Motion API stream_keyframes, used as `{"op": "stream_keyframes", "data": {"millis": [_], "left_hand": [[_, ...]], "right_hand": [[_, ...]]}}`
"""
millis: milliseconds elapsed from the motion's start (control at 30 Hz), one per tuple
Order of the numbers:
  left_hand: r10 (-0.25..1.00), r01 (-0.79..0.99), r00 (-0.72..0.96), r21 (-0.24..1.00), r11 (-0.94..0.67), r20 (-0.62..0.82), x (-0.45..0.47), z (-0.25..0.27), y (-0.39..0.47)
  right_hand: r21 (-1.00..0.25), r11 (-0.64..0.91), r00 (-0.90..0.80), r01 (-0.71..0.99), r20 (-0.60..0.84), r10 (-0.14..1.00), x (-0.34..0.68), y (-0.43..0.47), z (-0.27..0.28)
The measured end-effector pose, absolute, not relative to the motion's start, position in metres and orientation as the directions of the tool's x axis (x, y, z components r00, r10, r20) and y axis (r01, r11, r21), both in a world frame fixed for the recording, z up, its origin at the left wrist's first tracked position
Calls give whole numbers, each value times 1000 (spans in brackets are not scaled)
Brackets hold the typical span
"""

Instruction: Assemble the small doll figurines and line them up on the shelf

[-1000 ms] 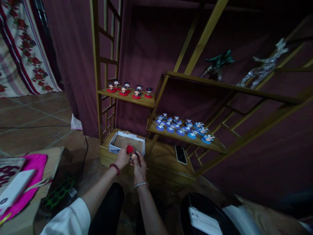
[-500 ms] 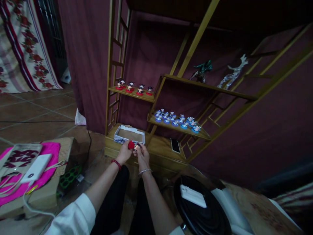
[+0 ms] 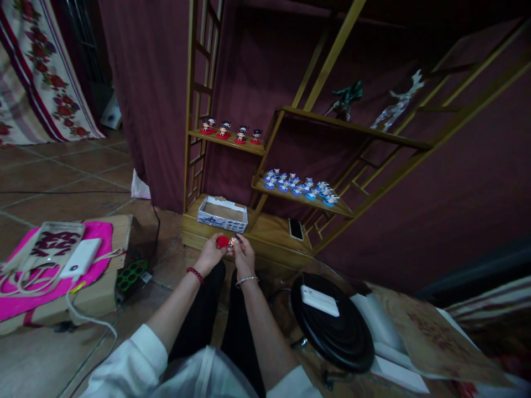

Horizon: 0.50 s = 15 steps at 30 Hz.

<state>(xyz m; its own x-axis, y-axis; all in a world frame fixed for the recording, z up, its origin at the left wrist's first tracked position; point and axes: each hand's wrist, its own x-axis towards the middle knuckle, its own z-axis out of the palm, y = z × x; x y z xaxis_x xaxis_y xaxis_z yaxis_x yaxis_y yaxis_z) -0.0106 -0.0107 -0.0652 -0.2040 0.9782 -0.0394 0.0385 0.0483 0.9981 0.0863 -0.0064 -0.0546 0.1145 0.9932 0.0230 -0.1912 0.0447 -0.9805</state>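
Note:
Both hands meet in front of the low shelf. My left hand (image 3: 211,254) is closed on a round red base (image 3: 223,242). A small dark-haired figurine (image 3: 233,241) is pinched in the fingers of my right hand (image 3: 244,257). The figurine's side sits right by the base; whether they are joined I cannot tell. Just beyond my hands, an open cardboard box (image 3: 223,221) with printed sides rests on the bottom board. Several similar figurines on red bases (image 3: 224,131) stand on the upper left shelf.
Several blue and purple figurines (image 3: 296,189) fill the middle shelf. Above are a green figure (image 3: 347,100) and a clear figure (image 3: 394,105). A phone (image 3: 296,229) lies on the bottom board. A black stool (image 3: 332,326) stands at right, a cardboard box with pink cloth (image 3: 99,235) at left.
The view has tilted down a little, so the shelves appear higher. My hands still hold the red base and the figurine close together, with the base turned slightly.

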Motion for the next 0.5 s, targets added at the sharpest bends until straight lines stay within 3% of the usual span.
{"op": "stream_keyframes", "data": {"millis": [133,500], "left_hand": [[987,-168,-125,983,78,-99,-9,-55,-30],[994,-336,-77,940,52,-82,-8,-51,-56]], "right_hand": [[-982,57,116,-180,37,993,89,-14,-58],[-977,33,77,-211,17,997,93,-34,-53]]}}
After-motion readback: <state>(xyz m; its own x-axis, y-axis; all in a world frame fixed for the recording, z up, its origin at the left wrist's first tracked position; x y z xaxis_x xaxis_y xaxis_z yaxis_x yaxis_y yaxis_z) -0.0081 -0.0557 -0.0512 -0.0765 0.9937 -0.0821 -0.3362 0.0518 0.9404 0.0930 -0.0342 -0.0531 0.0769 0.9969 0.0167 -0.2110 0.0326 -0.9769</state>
